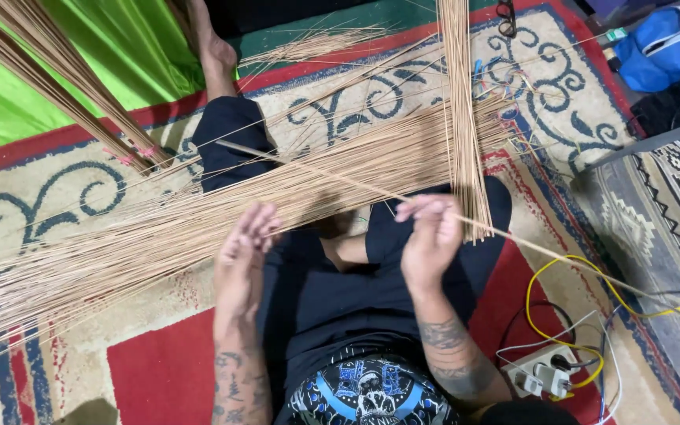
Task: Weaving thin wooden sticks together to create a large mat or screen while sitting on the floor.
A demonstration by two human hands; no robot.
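Note:
I sit cross-legged on a patterned carpet. A wide spread of thin tan sticks lies across my lap and runs off to the left. My right hand pinches one long stick that slants from upper left to lower right. A bundle of sticks hangs upright just behind that hand. My left hand rests with flat, spread fingers against the underside of the spread sticks.
Another tied stick bundle slants in at the upper left over green cloth. A white power strip with yellow and white cables lies at the lower right. A blue bag sits at the top right, beside a second rug.

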